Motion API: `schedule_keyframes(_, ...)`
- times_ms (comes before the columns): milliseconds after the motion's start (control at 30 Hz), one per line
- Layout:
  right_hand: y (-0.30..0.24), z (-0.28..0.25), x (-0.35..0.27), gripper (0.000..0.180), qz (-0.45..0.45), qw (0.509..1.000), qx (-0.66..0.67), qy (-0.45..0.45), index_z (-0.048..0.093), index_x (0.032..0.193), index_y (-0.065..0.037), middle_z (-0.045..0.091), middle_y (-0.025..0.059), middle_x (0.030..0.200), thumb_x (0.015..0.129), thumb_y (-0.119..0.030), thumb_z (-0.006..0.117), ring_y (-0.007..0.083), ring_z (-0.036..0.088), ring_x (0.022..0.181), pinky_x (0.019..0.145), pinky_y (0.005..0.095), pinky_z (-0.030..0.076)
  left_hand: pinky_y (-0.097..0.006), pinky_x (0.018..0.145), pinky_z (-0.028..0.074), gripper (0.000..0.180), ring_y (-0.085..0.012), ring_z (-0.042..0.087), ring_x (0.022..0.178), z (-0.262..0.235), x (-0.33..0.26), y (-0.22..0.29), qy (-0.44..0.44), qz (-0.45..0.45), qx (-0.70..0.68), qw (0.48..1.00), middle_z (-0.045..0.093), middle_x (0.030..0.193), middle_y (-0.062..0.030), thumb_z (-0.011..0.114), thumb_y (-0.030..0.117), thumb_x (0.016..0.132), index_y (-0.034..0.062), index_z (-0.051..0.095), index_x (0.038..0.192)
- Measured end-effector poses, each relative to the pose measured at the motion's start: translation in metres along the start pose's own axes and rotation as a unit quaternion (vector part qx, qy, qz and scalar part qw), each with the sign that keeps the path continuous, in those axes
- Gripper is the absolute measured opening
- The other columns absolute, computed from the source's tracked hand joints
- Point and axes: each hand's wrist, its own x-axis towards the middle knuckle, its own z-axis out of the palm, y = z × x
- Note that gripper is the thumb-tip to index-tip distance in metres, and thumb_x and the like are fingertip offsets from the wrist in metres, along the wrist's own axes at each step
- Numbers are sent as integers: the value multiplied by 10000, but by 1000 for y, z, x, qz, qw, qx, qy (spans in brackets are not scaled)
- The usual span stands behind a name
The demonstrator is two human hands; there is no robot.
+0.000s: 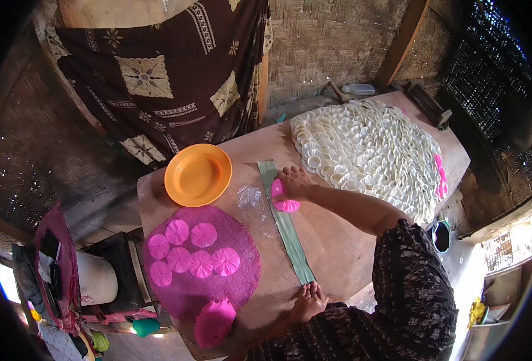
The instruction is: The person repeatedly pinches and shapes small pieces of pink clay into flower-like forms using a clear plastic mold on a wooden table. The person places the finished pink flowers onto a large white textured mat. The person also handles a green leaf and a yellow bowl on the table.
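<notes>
A long green leaf strip (289,234) lies across the tabletop. At its near end, my left hand (310,302) grips the strip with fingers bent over the edge. My right hand (296,182) is closed over a bright pink pleated piece (277,188) near the far end of the strip. Just below it a second pink pleated piece (287,206) rests partly on the strip; how the two join is hidden by my fingers. Left of the strip, several pink pleated rounds (201,263) lie on a round magenta mat (242,289).
An orange bowl (198,174) stands at the table's left. A large heap of off-white rounds (368,150) covers the right end, with pink ones (441,174) at its edge. A lump of pink dough (215,323) lies at the near left. A patterned brown cloth (142,78) hangs behind.
</notes>
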Motion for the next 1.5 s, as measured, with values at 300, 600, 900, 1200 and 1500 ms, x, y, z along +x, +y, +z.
schedule_keyframes(300,29,-2,97,771,92,991,-16,96,512,1328,-276,452,159,1370,688,-663,700,368,419,1301,1058,559,306,-462,816,507,571,-345,646,818,51,-8,-9,104,26,29,994,631,1019,-275,617,471,835,-79,626,990)
schedule_keyframes(600,-31,-79,40,542,7,970,-58,235,639,1129,-157,562,126,1200,796,-585,639,319,524,1143,912,506,377,-451,802,527,474,-366,671,899,-47,26,-29,-145,-159,-278,936,686,960,-217,548,442,933,28,647,1141)
schedule_keyframes(900,-50,-62,-154,587,12,738,668,95,664,1090,-15,677,85,1082,1002,-520,378,186,576,960,824,310,443,-313,1012,445,453,-171,541,1200,-89,105,-102,329,-168,-839,399,552,1318,-59,580,244,968,50,465,1361)
schedule_keyframes(1200,-43,16,-247,417,113,869,332,349,674,822,-14,637,110,651,940,-402,580,224,594,591,566,344,447,-332,913,500,268,-150,604,1028,-46,57,-65,182,-255,-874,373,629,1128,-18,632,146,927,88,597,1186)
schedule_keyframes(1500,-22,44,-258,343,215,855,32,472,628,1109,-26,628,181,906,858,-255,673,328,585,922,851,470,442,-233,762,503,197,-104,626,868,-101,6,-108,159,-279,-592,739,667,998,-51,630,58,912,-11,627,1097)
